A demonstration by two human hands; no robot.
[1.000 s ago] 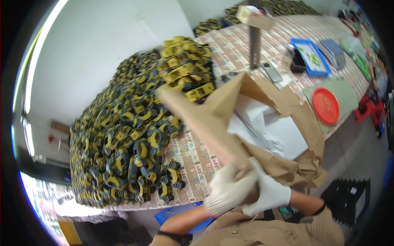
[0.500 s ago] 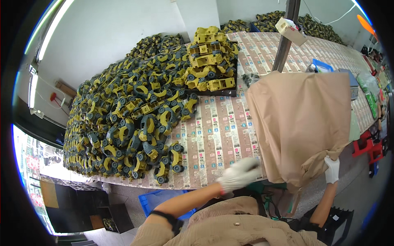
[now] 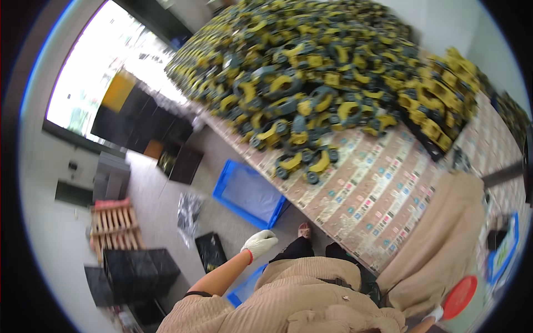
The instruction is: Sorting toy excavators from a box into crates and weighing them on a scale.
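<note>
My left hand (image 3: 260,243), in a white knitted glove with a red cuff edge, hangs away from the table, over the floor near a blue crate (image 3: 249,194). Its fingers are curled in, with nothing visible in them. At the lower right, my right hand (image 3: 437,314), also gloved, is mostly cut off by my sleeve and the frame. It is right beside a round red plastic thing (image 3: 460,297), perhaps a stool seat; whether it grips this is hidden. A brown cloth (image 3: 436,236) drapes over the table's right part, next to that hand.
Yellow and grey toy vehicle bodies (image 3: 311,83) are heaped on the patterned table (image 3: 355,194). More yellow parts fill a black tray (image 3: 420,136). On the floor are a black tray (image 3: 210,251), clear plastic wrap (image 3: 189,213), a wooden pallet (image 3: 115,227) and dark boxes (image 3: 139,272).
My view has swung left and down, bringing more floor into sight. My left hand has left the table's front edge for the floor side; my right hand is no longer at the cloth's corner.
</note>
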